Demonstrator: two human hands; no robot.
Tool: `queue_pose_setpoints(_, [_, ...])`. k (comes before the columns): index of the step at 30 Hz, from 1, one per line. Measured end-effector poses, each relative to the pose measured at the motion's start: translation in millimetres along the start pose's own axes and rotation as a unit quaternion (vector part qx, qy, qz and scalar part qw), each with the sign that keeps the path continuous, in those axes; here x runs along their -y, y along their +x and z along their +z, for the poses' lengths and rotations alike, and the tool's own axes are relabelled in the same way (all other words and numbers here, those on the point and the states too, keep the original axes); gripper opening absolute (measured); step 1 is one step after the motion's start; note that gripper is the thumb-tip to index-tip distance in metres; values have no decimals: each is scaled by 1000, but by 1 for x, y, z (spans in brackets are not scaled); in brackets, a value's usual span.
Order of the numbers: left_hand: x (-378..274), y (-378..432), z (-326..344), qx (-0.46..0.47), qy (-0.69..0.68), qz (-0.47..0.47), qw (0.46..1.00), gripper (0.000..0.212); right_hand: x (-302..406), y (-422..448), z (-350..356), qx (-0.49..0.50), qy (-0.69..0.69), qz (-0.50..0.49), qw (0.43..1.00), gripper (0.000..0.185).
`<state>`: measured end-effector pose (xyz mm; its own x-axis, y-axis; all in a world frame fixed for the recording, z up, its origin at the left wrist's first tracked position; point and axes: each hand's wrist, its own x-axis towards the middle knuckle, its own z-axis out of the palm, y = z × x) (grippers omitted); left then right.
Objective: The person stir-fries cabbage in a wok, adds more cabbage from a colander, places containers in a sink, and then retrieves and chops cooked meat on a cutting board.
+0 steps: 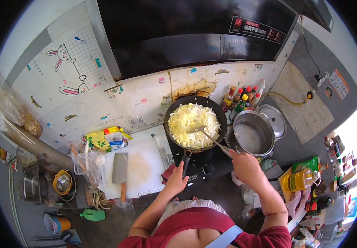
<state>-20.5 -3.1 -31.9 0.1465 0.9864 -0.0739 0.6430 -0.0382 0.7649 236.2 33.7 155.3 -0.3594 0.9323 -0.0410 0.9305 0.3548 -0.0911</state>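
A dark wok [222, 116] sits on the black gas stove [208, 175], heaped with shredded pale yellow-white cabbage [190, 119]. My left hand [177, 179] is closed around the wok's black handle [185, 161]. In my right hand [246, 166] is the shaft of a metal spatula [214, 141], which slants to the upper left. Its blade rests on top of the shreds near the middle of the wok. A folded dark red cloth [167, 175] lies by the stove's left edge, close to my left hand.
Right of the wok stands a large steel pot [252, 133], its lid [273, 119] behind it. Several sauce bottles [240, 99] line the wall. A cleaver [120, 169] lies on the white cutting board [144, 164] at left. Overhead hangs a black range hood [190, 34]. An oil jug [299, 179] stands at right.
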Motion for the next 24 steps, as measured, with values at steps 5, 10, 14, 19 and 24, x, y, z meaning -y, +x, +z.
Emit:
queue_pose_setpoints(5, [-6, -2, -2, -1, -36, -14, 999, 75, 12, 24, 40, -10, -6, 12, 1000, 41])
queue_pose_setpoints(10, [-4, -3, -2, -33, 31, 35, 998, 76, 14, 35, 61, -12, 40, 40, 998, 46])
queue_pose_setpoints(14, [-8, 0, -2, -15, 24, 20, 999, 76, -15, 31, 86, 1, 139, 43, 989, 51])
queue_pose_setpoints(19, [-4, -1, -3, -24, 35, 17, 999, 76, -15, -5, 2, -38, 152, 35, 987, 41])
queue_pose_setpoints(24, [-1, -1, 1, -31, 33, 42, 998, 76, -6, -36, -24, -11, 63, 14, 998, 40])
